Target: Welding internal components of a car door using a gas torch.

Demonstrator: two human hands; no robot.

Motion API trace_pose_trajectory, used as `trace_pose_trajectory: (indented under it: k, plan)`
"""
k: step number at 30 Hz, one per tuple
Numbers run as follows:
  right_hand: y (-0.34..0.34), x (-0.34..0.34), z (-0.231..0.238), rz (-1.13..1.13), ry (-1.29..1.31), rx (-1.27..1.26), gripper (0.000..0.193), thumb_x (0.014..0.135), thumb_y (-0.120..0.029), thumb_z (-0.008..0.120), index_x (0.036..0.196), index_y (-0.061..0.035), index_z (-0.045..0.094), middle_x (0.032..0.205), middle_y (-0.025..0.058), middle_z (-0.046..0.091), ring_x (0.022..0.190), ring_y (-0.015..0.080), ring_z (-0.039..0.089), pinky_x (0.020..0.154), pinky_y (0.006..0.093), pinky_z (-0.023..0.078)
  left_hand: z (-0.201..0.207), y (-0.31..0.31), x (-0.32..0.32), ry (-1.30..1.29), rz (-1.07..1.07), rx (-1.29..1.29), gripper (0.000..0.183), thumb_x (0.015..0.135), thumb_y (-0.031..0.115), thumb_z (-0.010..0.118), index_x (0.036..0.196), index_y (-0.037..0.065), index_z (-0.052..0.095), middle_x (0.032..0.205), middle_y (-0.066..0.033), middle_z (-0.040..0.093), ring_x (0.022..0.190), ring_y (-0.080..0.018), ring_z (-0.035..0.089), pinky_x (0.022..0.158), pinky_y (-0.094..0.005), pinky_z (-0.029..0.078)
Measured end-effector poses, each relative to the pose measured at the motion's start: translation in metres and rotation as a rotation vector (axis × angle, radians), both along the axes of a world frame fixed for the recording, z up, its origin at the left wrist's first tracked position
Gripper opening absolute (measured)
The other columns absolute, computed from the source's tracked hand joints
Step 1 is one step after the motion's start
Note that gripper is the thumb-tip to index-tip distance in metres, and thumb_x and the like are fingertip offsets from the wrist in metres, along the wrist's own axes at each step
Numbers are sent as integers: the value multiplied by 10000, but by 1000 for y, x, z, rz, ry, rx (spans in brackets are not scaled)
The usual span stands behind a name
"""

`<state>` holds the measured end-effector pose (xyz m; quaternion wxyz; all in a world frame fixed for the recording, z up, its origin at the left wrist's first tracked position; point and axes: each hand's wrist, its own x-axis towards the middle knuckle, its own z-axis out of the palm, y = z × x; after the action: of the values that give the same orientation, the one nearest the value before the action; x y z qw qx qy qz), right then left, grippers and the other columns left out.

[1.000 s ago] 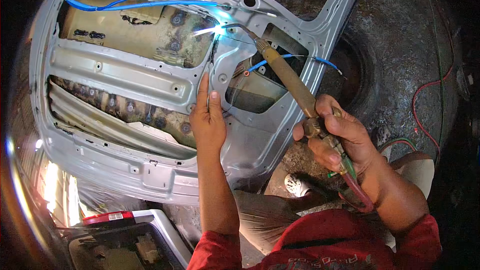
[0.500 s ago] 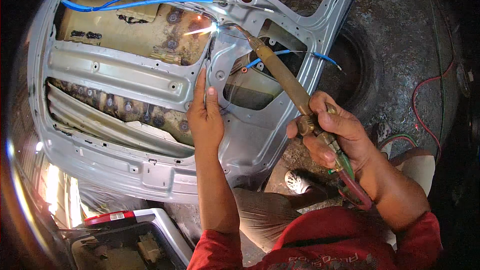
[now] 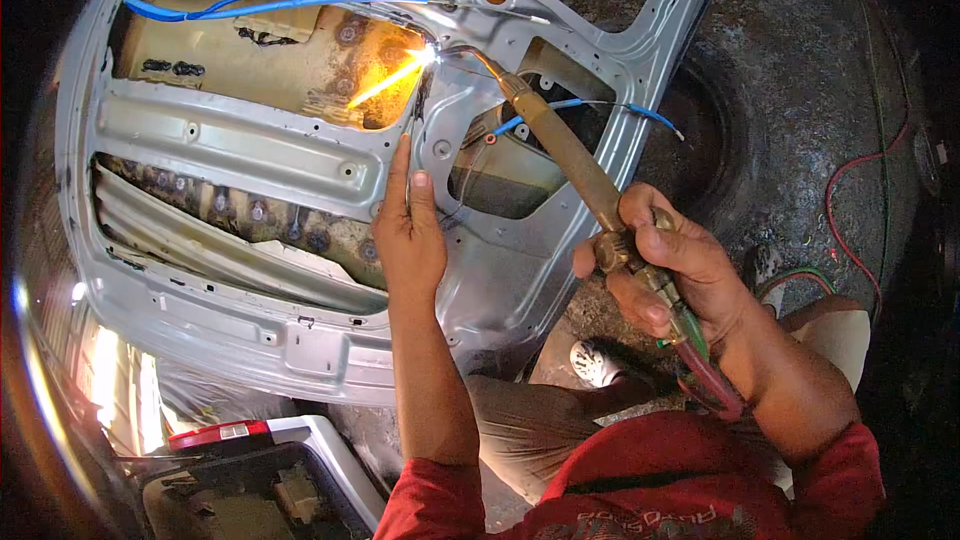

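Flame work: we'd best steady the tip and keep our fingers clear of the flame (image 3: 390, 78).
Torch (image 3: 570, 155): right of centre, its long axis running lower right to upper left, nozzle upper left; flame streams lower left.
Right hand (image 3: 672, 262): wrapped round the torch.
Left hand (image 3: 410, 248): fingers extended over the silver door panel (image 3: 240, 130); we cannot tell whether it pinches anything.

There it goes: my flame (image 3: 388, 80) swings from blue-white to blazing yellow-orange, streaking longer, down to the left, and amber glow (image 3: 376, 48) floods the tan metal (image 3: 225, 40)!
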<state>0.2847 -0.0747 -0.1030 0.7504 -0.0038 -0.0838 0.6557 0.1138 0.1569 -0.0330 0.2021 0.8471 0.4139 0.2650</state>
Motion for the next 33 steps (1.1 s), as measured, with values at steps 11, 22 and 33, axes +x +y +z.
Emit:
trace_pose_trajectory:
  k: [11, 22, 33]
  plan:
    - [0, 0, 3, -5, -14, -17, 226, 1026, -237, 678, 1047, -150, 470, 1156, 365, 630, 495, 150, 603, 404, 219, 503, -1, 0, 2, 14, 0, 15, 463, 1114, 316, 502, 1527, 110, 546, 1433, -231, 633, 1339, -321, 600, 1101, -398, 448]
    - [0, 0, 4, -17, -70, -20, 227, 1026, -246, 679, 1064, -146, 479, 1165, 354, 636, 492, 142, 606, 409, 203, 501, 2, -1, 3, -16, -2, -11, 459, 1111, 307, 517, 1518, 99, 554, 1414, -233, 647, 1334, -311, 603, 1104, -393, 445]
    - [-1, -1, 8, -28, -57, -37, 224, 1025, -250, 680, 1045, -130, 492, 1145, 374, 617, 492, 134, 613, 416, 191, 496, 6, -6, 6, -19, 24, -46, 439, 1114, 302, 514, 1511, 123, 568, 1393, -218, 664, 1297, -286, 620, 1085, -376, 456]
